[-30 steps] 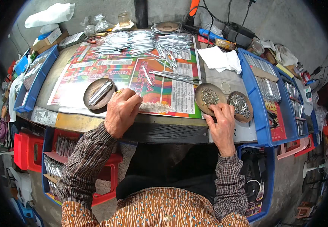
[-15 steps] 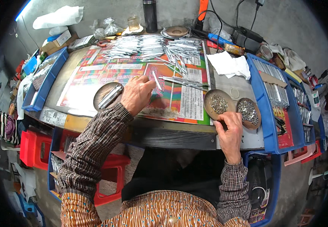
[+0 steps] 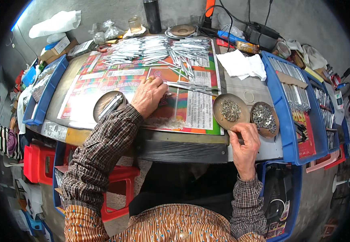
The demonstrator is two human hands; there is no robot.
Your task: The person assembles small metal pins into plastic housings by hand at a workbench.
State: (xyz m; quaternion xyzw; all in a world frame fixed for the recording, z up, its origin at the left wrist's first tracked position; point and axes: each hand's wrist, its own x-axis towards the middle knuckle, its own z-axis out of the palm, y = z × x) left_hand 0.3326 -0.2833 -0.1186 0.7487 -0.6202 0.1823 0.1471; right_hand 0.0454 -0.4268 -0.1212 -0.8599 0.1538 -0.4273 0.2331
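My left hand [image 3: 148,97] is over the printed sheet with its fingers closed on a slim silver piece [image 3: 168,94], mostly hidden by the fingers. Beside its wrist is a round dish [image 3: 99,109] with several silver metal parts [image 3: 113,105]. My right hand [image 3: 245,143] is at the near rim of a brown dish [image 3: 218,111] of small metal bits [image 3: 230,111]. Its thumb and forefinger come together in a pinch; what they hold, if anything, cannot be made out. Right of it sits a second dish of small silver pieces [image 3: 265,117]. Several slim silver rods [image 3: 191,86] lie beyond my left hand.
Heaps of silver rods [image 3: 155,50] cover the table's far side. Blue trays [image 3: 286,133] of metal parts line the right edge, with another blue tray [image 3: 58,86] at left. White paper [image 3: 241,66] lies at right. Red stools [image 3: 120,193] stand below; a person [image 3: 5,133] is far left.
The silver piece, plainly seen upright at my left fingertips before, is now mostly hidden by them. My right hand stays beside the dish. The whole view has shifted slightly.
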